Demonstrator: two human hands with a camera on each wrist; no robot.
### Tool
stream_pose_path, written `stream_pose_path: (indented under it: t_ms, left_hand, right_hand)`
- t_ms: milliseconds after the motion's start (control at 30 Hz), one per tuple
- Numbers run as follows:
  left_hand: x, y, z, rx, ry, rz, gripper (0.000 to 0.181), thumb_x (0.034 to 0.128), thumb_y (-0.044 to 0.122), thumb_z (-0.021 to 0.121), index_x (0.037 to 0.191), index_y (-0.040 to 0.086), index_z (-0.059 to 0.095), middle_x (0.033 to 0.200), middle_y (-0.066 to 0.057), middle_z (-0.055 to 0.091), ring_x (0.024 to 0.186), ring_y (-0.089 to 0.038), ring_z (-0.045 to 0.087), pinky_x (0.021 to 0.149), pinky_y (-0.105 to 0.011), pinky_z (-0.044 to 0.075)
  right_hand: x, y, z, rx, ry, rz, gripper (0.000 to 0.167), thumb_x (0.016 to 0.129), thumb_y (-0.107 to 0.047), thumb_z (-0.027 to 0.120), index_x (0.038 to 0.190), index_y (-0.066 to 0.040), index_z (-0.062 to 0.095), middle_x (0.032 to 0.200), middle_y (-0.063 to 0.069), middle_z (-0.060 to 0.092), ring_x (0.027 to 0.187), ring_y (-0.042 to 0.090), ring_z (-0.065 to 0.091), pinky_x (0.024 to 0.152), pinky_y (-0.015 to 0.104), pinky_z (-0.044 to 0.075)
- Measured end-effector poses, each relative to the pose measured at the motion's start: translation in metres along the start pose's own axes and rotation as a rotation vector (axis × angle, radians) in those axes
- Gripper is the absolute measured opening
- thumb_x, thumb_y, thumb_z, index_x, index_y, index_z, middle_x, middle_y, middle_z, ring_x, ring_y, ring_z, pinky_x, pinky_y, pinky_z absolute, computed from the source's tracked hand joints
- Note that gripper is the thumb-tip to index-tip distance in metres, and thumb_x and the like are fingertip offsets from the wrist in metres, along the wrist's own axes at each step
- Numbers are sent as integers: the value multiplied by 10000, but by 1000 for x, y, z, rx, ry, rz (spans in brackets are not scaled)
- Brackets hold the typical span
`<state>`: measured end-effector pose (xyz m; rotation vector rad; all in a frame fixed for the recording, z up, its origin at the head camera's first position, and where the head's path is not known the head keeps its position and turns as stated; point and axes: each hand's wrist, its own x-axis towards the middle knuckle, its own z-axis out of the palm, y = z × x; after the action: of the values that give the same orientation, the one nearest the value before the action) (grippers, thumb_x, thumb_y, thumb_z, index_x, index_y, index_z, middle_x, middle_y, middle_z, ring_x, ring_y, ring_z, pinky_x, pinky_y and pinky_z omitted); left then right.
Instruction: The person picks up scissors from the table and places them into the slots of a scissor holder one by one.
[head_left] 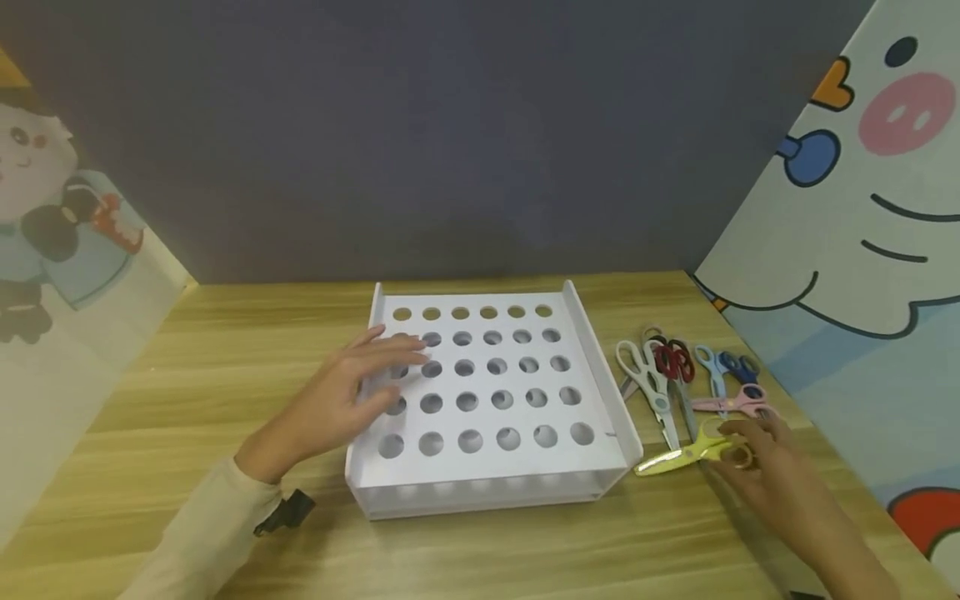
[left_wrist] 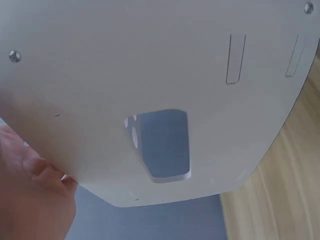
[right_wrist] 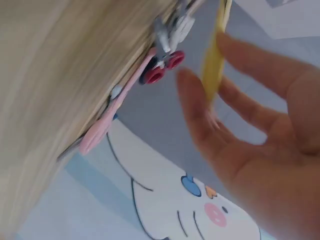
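Yellow scissors (head_left: 696,452) pinched by right hand (head_left: 776,475) near other scissors (head_left: 660,402). White rack (head_left: 481,383) overhung at left edge by left hand (head_left: 337,400), fingers loosely spread.

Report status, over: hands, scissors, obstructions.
Left hand: fingers over rack, left side. Right hand: pinching yellow scissors by the handles, blades toward rack. Other scissors lie right of rack; nothing plainly blocking.
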<state>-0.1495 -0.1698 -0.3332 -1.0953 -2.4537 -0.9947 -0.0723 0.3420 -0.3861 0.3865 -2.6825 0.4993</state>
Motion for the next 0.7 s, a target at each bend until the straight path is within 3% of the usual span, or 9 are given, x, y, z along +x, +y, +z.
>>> stream_pose_path:
  t_ms: [100, 200, 367, 433, 567, 700]
  left_hand:
    - [0, 1, 1, 4, -30, -23, 359, 925, 76, 570, 1263, 150, 668, 1471, -56, 520, 1435, -288, 369, 1226, -515, 130]
    - [-1, 1, 2, 15, -48, -48, 346, 951, 108, 535, 1267, 169, 663, 1541, -63, 432, 1495, -300, 234, 1236, -500, 81]
    - [-2, 2, 2, 33, -52, -50, 329, 964, 117, 516, 1252, 153, 670, 1559, -73, 404, 1509, -302, 188, 1239, -485, 59]
    - [-2, 3, 2, 29, -48, -42, 320, 963, 107, 514, 1236, 144, 677, 1549, -79, 419, 1505, -309, 197, 1235, -506, 66]
    - [0, 2, 4, 15, -32, -24, 303, 962, 95, 506, 1203, 133, 687, 1526, -92, 450, 1492, -332, 228, 1229, -525, 72]
    - [1, 0, 4, 7, -23, -12, 288, 960, 87, 502, 1173, 113, 694, 1504, -102, 474, 1471, -354, 270, 1233, -512, 53]
  right_hand:
    - [7, -7, -1, 13, 96, -53, 520, 606, 67, 877, 1064, -38, 655, 1039, 112, 558, 770, 26, 588, 627, 101, 467]
    - [14, -15, -4, 31, 130, -64, 474, 640, 103, 847, 1057, -48, 679, 1046, 93, 603, 841, -1, 528, 680, 87, 427]
    - [26, -24, -6, 66, 165, -59, 332, 704, 128, 798, 985, -31, 723, 998, 116, 715, 865, -128, 546, 747, -21, 418]
    - [32, -27, -6, 70, 157, -58, 296, 716, 102, 802, 960, -55, 742, 981, 111, 737, 847, -99, 603, 752, -24, 424]
    - [44, -36, -6, 92, 118, -45, 252, 745, 87, 789, 895, -109, 734, 915, 33, 719, 777, 106, 683, 686, 20, 476]
    - [55, -45, -5, 159, 40, 33, 179, 829, 39, 746, 905, -102, 665, 928, 54, 683, 746, 168, 702, 567, 122, 528]
